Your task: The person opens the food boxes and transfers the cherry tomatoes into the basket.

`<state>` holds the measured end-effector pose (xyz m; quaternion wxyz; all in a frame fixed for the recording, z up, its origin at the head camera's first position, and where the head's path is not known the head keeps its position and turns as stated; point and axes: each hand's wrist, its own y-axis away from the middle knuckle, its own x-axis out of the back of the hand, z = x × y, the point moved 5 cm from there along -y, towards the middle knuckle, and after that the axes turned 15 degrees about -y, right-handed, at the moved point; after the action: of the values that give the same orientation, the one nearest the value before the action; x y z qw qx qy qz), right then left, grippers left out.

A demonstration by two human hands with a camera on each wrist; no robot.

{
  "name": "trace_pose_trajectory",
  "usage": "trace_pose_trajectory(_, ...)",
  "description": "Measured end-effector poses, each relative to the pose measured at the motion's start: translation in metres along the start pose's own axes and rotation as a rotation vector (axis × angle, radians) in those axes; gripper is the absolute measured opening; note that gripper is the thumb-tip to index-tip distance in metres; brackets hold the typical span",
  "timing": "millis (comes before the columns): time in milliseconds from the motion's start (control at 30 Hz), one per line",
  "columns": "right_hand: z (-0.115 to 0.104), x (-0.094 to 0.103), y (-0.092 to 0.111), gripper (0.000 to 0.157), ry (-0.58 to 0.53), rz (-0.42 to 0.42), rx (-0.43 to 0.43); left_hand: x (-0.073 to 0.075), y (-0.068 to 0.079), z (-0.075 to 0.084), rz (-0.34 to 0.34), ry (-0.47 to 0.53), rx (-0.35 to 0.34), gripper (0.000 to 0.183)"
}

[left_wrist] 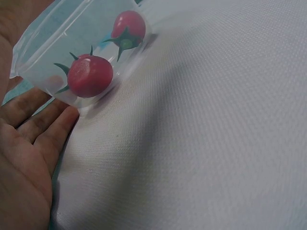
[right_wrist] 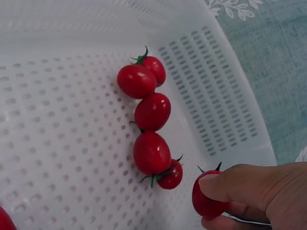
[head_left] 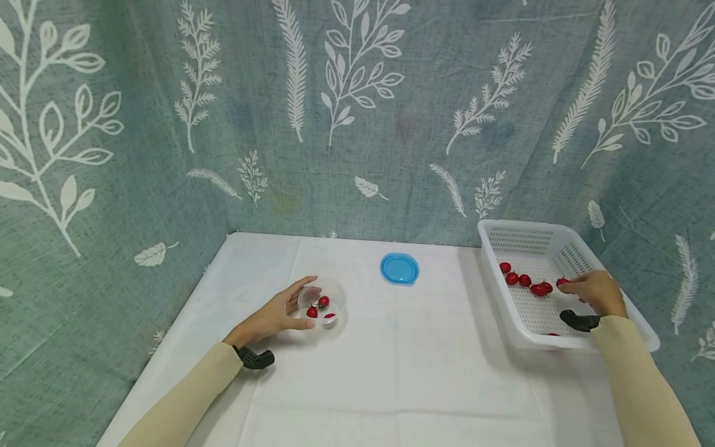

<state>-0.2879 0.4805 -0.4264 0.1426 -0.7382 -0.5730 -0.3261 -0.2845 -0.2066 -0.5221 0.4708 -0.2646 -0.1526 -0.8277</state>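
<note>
A clear plastic cup (head_left: 339, 297) with a few cherry tomatoes (head_left: 324, 302) in it stands on the table. My left hand (head_left: 279, 314) holds it from the left, thumb on the near side and fingers round the far side. In the left wrist view, two tomatoes (left_wrist: 90, 76) show through the cup's wall, and some fingers (left_wrist: 36, 115) rest beside its base. Over at the right, my right hand (head_left: 598, 292) reaches into a white perforated basket (head_left: 508, 310). Thumb and fingers pinch one cherry tomato (right_wrist: 209, 195), its green stem tips pointing up.
Several more cherry tomatoes (right_wrist: 151, 153) lie in a row on the basket floor, and another (right_wrist: 5, 221) sits near its other side. A round blue lid (head_left: 399, 269) lies on the white tablecloth (head_left: 391, 372) between cup and basket. Patterned green cloth (head_left: 357, 155) hangs behind.
</note>
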Motion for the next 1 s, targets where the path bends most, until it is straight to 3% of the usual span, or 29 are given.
trace_pose_trajectory(300,0.001,0.001,0.003,0.038,0.022,0.031,0.007,-0.002,0.001,0.0,0.002,0.008,0.015,0.108)
trace_pose_trajectory(567,-0.005,-0.003,0.006,0.049,0.049,0.03,0.036,-0.002,0.001,-0.001,0.008,0.009,0.019,0.107)
trace_pose_trajectory(833,-0.031,-0.017,0.005,0.063,0.025,-0.042,0.129,-0.001,0.001,0.0,0.008,-0.006,0.018,0.108)
trace_pose_trajectory(1000,-0.056,-0.032,0.01,0.062,0.032,-0.087,0.185,0.0,0.0,0.0,0.007,-0.006,0.013,0.106)
